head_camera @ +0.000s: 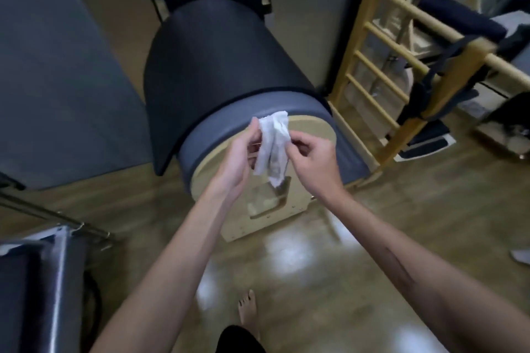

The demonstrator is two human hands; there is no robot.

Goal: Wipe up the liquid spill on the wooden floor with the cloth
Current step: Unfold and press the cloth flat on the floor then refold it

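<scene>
A crumpled white cloth [273, 146] hangs between both hands, well above the floor. My left hand [241, 160] pinches its upper left corner. My right hand [312, 157] grips its right edge with curled fingers. The cloth shows greyish damp patches near its lower end. The wooden floor [372, 238] below is glossy, with bright patches [286, 255] that could be liquid or light reflections; I cannot tell which. My bare foot [248, 306] stands on the floor near the bottom centre.
A dark padded barrel on a wooden base [223, 71] stands right behind the cloth. A wooden ladder frame [378, 71] rises at the right. A padded bench with metal rails [37, 281] fills the lower left. A grey mat [57, 80] lies at the left.
</scene>
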